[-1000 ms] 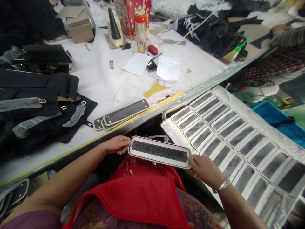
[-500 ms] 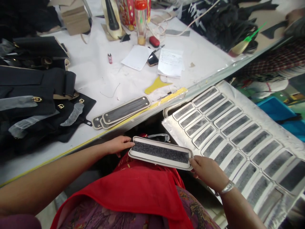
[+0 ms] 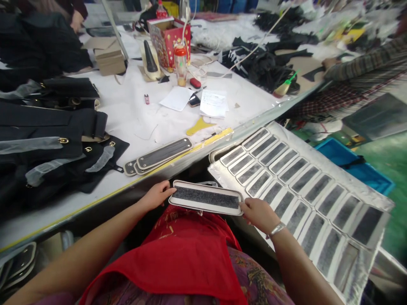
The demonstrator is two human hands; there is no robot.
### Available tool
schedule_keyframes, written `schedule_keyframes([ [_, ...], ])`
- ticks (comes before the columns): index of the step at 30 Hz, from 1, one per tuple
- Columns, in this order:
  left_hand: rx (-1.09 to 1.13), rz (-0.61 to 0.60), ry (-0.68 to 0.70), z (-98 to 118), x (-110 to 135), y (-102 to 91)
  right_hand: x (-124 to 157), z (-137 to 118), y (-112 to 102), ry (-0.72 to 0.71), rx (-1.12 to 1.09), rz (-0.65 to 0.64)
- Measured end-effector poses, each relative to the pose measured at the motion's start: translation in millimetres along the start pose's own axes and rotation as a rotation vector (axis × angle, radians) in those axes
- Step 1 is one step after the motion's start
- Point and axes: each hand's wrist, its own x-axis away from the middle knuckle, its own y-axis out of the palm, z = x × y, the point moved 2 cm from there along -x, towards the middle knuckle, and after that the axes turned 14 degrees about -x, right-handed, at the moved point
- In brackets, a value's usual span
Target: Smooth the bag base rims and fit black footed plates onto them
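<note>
Between my two hands is a long panel (image 3: 206,198) with rounded ends, white with a dark grey strip along its middle. My left hand (image 3: 158,195) pinches its left end, and my right hand (image 3: 259,214), with a silver bracelet at the wrist, grips the right end. The panel is held over my red apron (image 3: 178,254), below the table edge. Close to my right hand lies a silvery board (image 3: 378,203) bearing rows of similar white panels with grey strips. Several black strips with pale edges (image 3: 163,153) lie stacked at the table's front edge.
Black bag pieces (image 3: 57,123) with gold rings cover the table's left side. Farther back are papers (image 3: 213,103), a phone (image 3: 194,99), a red-capped bottle (image 3: 180,63) and a red box (image 3: 170,38). A co-worker's sleeve (image 3: 365,61) is at right; a blue bin (image 3: 352,165) sits beyond the board.
The view has tilted up and shifted, showing more of the far table and the co-worker's arm. Both hands still hold the panel's ends, as before.
</note>
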Motion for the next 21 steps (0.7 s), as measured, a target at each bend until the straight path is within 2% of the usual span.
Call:
schedule_keyframes([
  [4, -0.060, -0.123, -0.005, -5.9, -3.1, -5.2, 2.9, 0.4, 1.5, 0.049, -0.126, -0.111],
  [6, -0.166, -0.172, 0.001, -7.3, -10.5, -13.0, 2.3, 4.1, 2.8, 0.065, -0.164, -0.129],
  [8, -0.418, -0.092, 0.075, 2.2, -16.1, -21.1, 1.0, 9.3, 4.0, 0.063, -0.160, -0.105],
  [10, -0.669, 0.123, 0.238, 27.3, -13.6, -21.2, 0.5, 13.5, 5.5, 0.049, -0.138, -0.068],
  [12, -0.764, 0.313, 0.472, 63.9, -3.7, -4.8, 1.1, 15.6, 7.1, 0.033, -0.128, -0.031],
  [13, -0.747, 0.328, 0.610, 83.2, 1.6, 10.0, 1.6, 15.9, 7.7, 0.026, -0.126, -0.017],
  [15, -0.711, 0.241, 0.884, 116.9, 8.8, 45.8, 2.4, 15.6, 7.7, 0.009, -0.086, 0.023],
  [16, -0.719, 0.176, 0.966, 128.6, 9.3, 62.9, 2.5, 15.3, 7.2, -0.003, -0.040, 0.058],
  [19, -0.746, 0.051, 1.046, 139.7, 0.5, 97.0, 2.3, 15.3, 5.7, -0.050, 0.098, 0.157],
  [21, -0.784, 0.011, 0.983, 133.0, -10.4, 107.2, 2.0, 16.3, 5.5, -0.089, 0.175, 0.216],
])
